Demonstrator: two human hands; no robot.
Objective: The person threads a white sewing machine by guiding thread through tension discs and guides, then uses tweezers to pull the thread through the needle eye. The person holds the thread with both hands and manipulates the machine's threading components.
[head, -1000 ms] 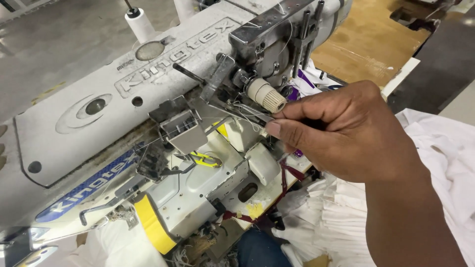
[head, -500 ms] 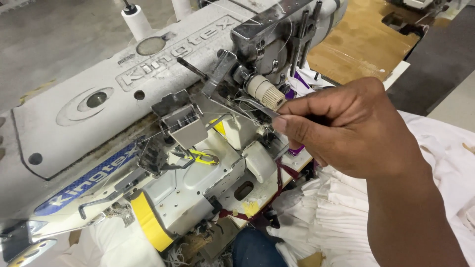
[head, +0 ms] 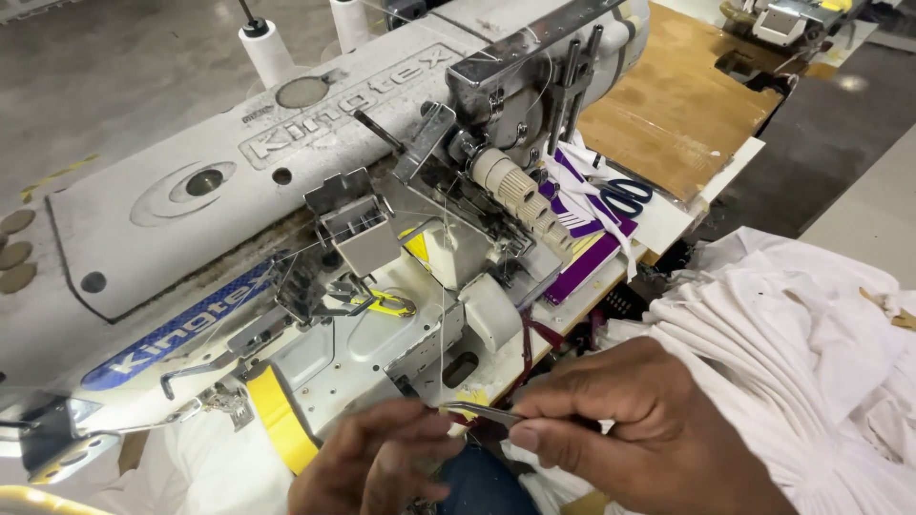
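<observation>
The grey industrial sewing machine fills the frame from nine to one o'clock, its thread guides and ribbed tension knobs exposed, and a heap of pleated white cloth lies at four o'clock. A fine thread already runs from the guides near the knobs straight down toward six o'clock, so the upper part of the threading looks done; drawing the end through the lower parts near the yellow-taped cover appears to remain. The right hand, at five o'clock, has its thumb and forefinger closed narrowly on slim metal tweezers, whose tips point toward nine o'clock and meet the thread's lower end. The left hand, at six o'clock, has its fingertips pinched close at the same spot, though whether they grip the thread I cannot tell. Half a second earlier the right hand worked beside the knobs higher up and the left was out of view; now both sit low at the machine's front edge.
</observation>
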